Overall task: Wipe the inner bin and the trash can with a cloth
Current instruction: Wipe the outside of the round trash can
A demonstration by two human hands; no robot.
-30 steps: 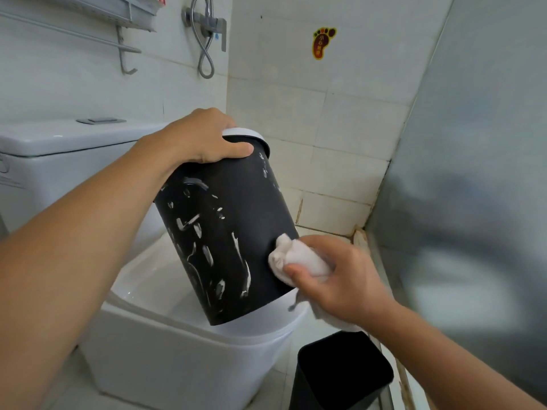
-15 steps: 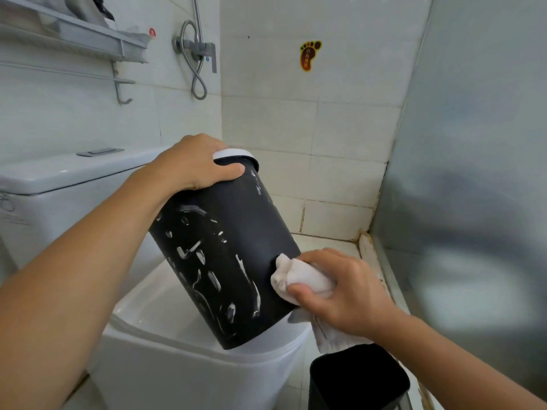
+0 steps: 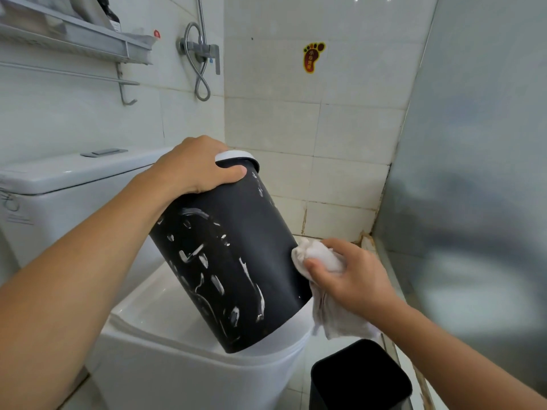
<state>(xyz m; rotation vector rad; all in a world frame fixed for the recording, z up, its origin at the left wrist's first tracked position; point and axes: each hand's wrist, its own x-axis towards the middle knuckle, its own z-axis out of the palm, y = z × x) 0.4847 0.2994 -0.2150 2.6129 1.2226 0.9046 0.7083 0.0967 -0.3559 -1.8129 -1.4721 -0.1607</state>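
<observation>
A white ceramic toilet (image 3: 165, 368) with its lid closed carries the black round plastic trash can (image 3: 236, 261), which stands tilted on its bottom edge at the lid's right end. Just right of the toilet, on the pale tiled floor (image 3: 299, 392), stands a black square plastic inner bin (image 3: 359, 380), its open top facing up.
</observation>
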